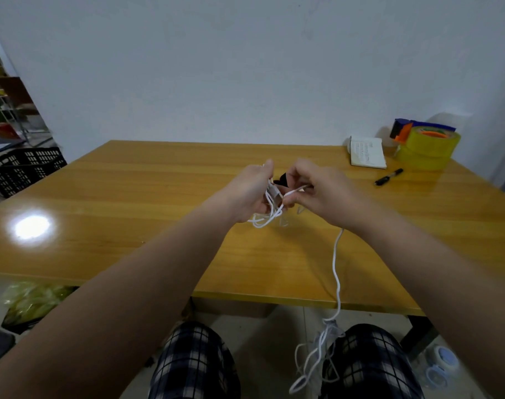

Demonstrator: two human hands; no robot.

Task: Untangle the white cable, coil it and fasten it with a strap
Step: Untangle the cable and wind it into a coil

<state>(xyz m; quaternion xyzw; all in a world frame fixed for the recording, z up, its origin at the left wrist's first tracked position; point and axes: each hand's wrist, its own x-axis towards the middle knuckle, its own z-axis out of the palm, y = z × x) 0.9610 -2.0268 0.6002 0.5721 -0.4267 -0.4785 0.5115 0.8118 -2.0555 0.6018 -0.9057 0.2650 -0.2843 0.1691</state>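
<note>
Fingers of the left hand point(251, 191) curl round a few gathered loops of the white cable point(336, 254) above the wooden table point(159, 197), the right hand point(323, 191) pinching a strand just beside them. Coiling seems under way, but the trailing length drops to a tangle point(317, 355) by the knees point(193, 355), which likely needs loosening before further loops.
</note>
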